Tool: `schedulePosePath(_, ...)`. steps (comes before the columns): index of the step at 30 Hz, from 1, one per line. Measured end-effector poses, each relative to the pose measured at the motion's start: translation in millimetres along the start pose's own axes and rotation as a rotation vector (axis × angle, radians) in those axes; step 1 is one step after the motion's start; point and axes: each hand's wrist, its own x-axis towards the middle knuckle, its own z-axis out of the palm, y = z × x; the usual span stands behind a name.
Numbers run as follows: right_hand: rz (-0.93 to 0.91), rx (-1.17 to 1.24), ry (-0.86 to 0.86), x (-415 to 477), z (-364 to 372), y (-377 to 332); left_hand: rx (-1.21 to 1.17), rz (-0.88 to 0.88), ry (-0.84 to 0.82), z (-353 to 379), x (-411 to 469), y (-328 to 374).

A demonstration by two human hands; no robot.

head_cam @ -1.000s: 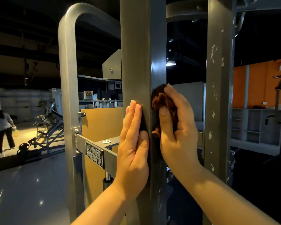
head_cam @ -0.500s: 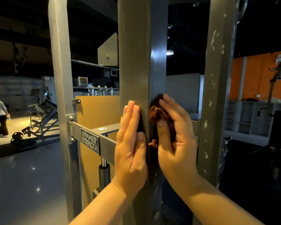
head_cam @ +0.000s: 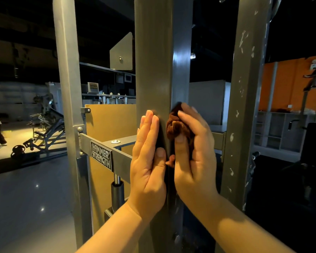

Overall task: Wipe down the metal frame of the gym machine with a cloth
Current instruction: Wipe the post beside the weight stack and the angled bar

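Fingers (head_cam: 191, 123) of the right hand (head_cam: 195, 156) are curled around a bunched brown cloth (head_cam: 174, 127), which is pressed against the right face of the central metal post (head_cam: 153, 70). Flat against the post's near face, the left hand (head_cam: 148, 165) is laid with fingers together.

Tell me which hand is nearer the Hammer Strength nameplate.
Left. The left hand lies flat on the post just right of the nameplate; the right hand holds the cloth beyond it.

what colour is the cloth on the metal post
Reddish brown cloth, bunched in the right hand; head view.
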Motion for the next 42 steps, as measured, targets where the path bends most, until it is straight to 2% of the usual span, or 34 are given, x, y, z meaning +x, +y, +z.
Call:
schedulePosePath(8,0.041,-0.026,-0.095,-86,-2,18,-0.015,-0.017,0.001,0,-13,-4)
schedulePosePath(12,0.02,-0.027,-0.136,-44,-8,11,0.007,-0.024,-0.003,0,-16,-5)
schedulePosePath(17,0.058,-0.031,-0.066,9,-6,-2,0.041,0.002,-0.004,-1,-20,-5)
schedulePosePath(26,0.13,-0.054,-0.198,-120,-18,10,0.016,-0.002,-0.012,0,-33,-9)
schedulePosePath(34,0.184,-0.012,-0.041,-25,-6,-16,0.014,-0.017,-0.035,-2,-41,-11)
schedulePosePath(37,0.219,-0.001,-0.033,-58,-2,-11,0.014,-0.031,-0.044,-3,-45,-12)
schedulePosePath(42,0.251,-0.055,-0.122,-113,-12,-1,0.044,-0.026,-0.054,-4,-57,-12)
